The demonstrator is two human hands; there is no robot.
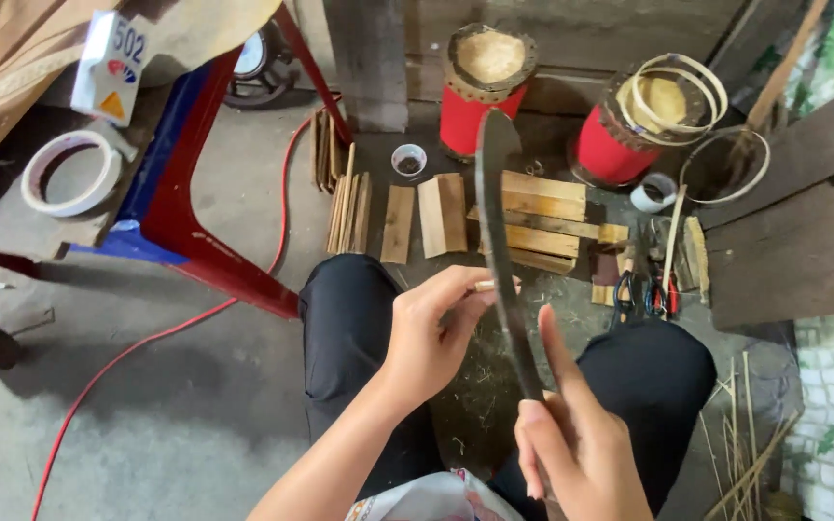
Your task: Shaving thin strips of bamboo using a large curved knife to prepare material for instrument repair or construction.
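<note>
You have two red drums at twelve and one o'clock, the nearer-centre drum [486, 89] and the right drum [626, 130]. There are two tape rolls: a large one [71, 173] at ten o'clock, a small one [653, 192] at one o'clock. One long dark blade [500, 241], one small cup [408, 159], one red cable [161, 333].

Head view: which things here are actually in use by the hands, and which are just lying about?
In use:
- long curved blade, held in the right hand
- small bamboo sliver, pinched in the left hand against the blade

Lying about:
- split wooden slats
- two red drums
- tape roll
- red cable
- scissors
</note>
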